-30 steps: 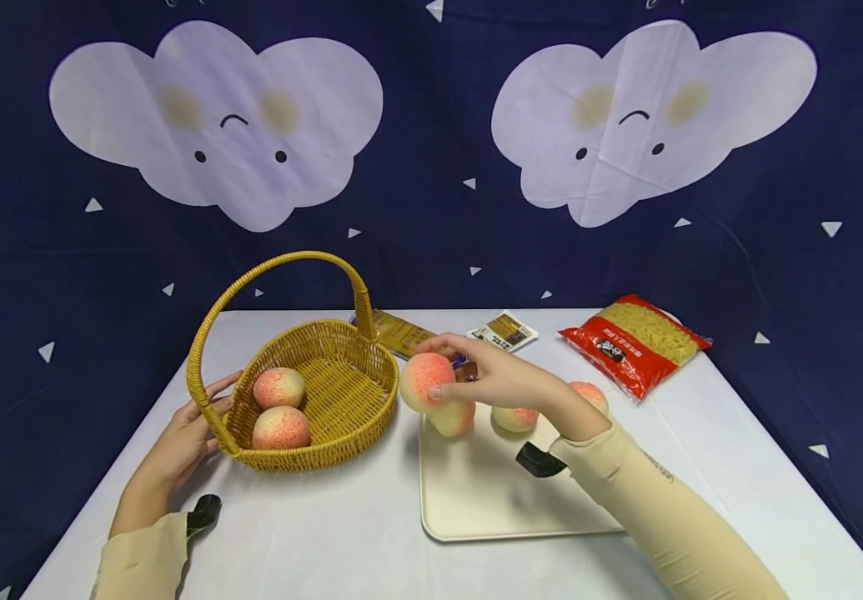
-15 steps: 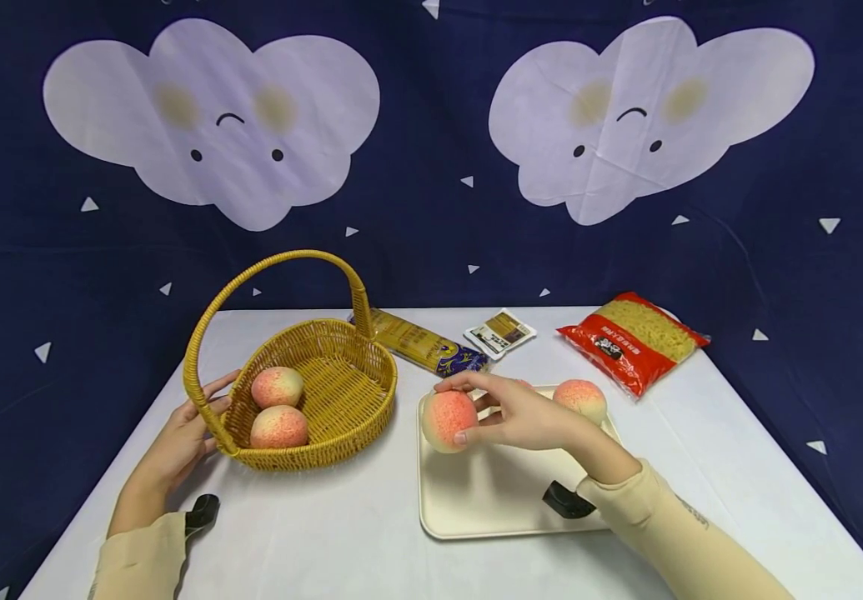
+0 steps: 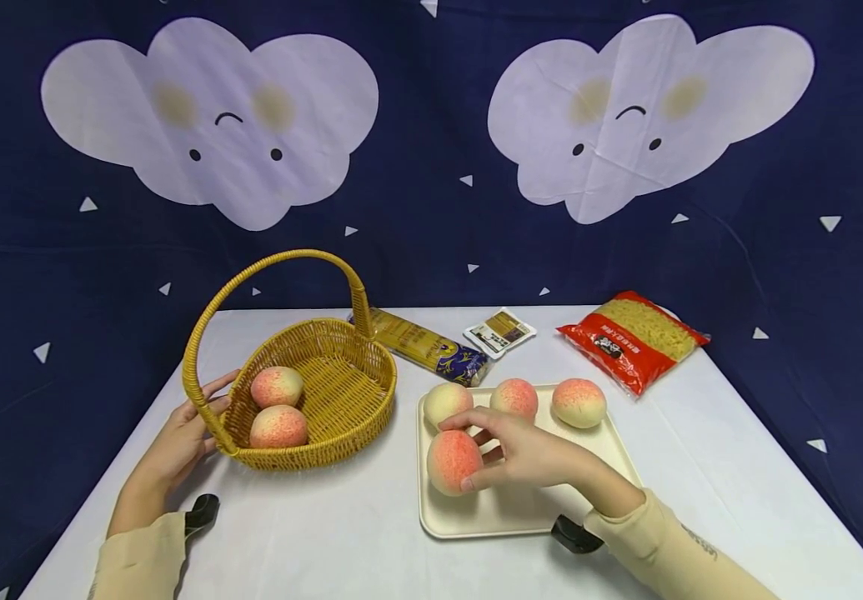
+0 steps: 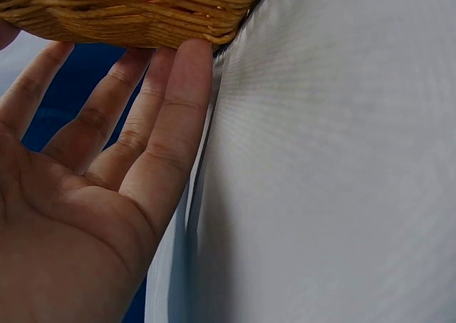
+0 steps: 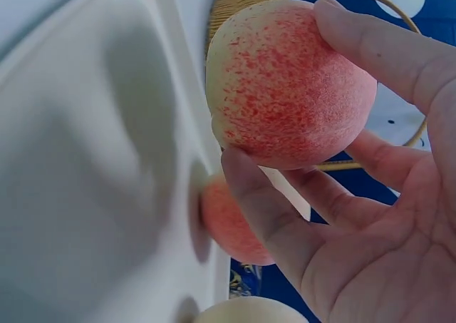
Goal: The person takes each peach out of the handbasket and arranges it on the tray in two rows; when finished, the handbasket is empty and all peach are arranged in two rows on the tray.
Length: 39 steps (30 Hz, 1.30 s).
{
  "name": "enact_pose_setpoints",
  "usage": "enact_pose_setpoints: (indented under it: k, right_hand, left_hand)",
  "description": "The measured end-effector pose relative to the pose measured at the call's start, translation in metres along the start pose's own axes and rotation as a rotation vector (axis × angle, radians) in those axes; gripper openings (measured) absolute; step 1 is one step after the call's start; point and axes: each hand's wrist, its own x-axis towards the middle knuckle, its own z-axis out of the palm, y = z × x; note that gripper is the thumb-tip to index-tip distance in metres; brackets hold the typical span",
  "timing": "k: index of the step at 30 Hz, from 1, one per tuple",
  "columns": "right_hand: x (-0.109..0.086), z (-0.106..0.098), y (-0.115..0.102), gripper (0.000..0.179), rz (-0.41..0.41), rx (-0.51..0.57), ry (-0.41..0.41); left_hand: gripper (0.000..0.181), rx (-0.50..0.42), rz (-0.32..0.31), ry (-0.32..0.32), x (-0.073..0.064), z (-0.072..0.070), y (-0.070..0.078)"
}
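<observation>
In the head view my right hand (image 3: 529,452) pinches a pink and cream peach (image 3: 454,462) between thumb and fingers over the left part of the cream tray (image 3: 476,525). The right wrist view shows this peach (image 5: 292,88) apart from the tray surface. Behind it on the tray stand a pale peach (image 3: 446,403), a pinker peach (image 3: 515,398) and another peach (image 3: 579,403). My left hand (image 3: 179,442) touches the left side of the wicker basket (image 3: 352,400); its fingers (image 4: 182,116) look fairly straight. Two peaches (image 3: 278,427) lie in the basket's left half.
Behind the tray lie a long gold and blue packet (image 3: 431,346), a small white sachet (image 3: 500,332) and a red bag of pasta (image 3: 634,340). The basket's tall handle (image 3: 273,271) arches over it. A dark blue cloud-patterned cloth (image 3: 431,167) hangs behind the white table.
My right hand has moved the held peach from beside the basket's right edge toward the front of the tray, uncovering the peaches and packet behind. My left hand and the basket stay put.
</observation>
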Motion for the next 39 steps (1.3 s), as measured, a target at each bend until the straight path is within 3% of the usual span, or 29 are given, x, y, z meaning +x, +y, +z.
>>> enact_pose_setpoints:
  k: [16, 39]
  right_hand:
    - [-0.005, 0.013, 0.011, 0.066, 0.01, -0.027, -0.032]
    - [0.0, 0.016, 0.019, 0.061, 0.018, 0.028, -0.062]
  left_hand:
    - [0.056, 0.017, 0.008, 0.008, -0.001, 0.002, 0.002]
    - [0.059, 0.048, -0.019, 0.014, -0.001, 0.001, 0.001]
